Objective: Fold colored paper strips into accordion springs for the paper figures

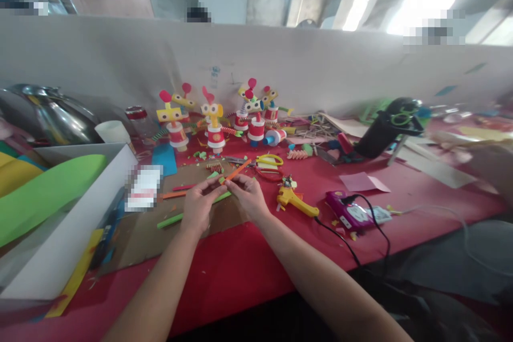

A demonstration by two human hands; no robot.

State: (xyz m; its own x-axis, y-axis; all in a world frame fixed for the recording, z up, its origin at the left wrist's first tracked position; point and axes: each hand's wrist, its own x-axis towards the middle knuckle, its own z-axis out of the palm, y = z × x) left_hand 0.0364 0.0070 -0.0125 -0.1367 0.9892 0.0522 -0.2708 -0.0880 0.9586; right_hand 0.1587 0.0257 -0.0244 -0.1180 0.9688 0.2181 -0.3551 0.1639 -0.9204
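Red cloth covers the table (240,272), on which a sheet of brown cardboard (160,235) lies under both hands; the left hand (199,204) and the right hand (248,195) meet above this sheet, fingertips pinched together on the lower end of an orange paper strip (237,170); the strip slants up and to the right from the pinch, its far end free above the cardboard. A green paper strip (170,220) lies flat on the cardboard, passing beneath the left hand; a second orange strip (172,194) lies just left of that hand. Behind the hands, yellow-handled scissors (269,160) rest on the cloth; farther back stands a row of paper-cup figures (216,136) in red, white and yellow, close to the grey backdrop (120,59). To the right of the right hand lies a yellow glue gun (294,201), its black cable running toward the table edge; beside it sits a purple power strip (347,212); a pink paper sheet (363,181) lies beyond that. At far left a white box (80,214) holds a rolled green foam sheet (44,192); a white cup (113,131) stands behind the box.
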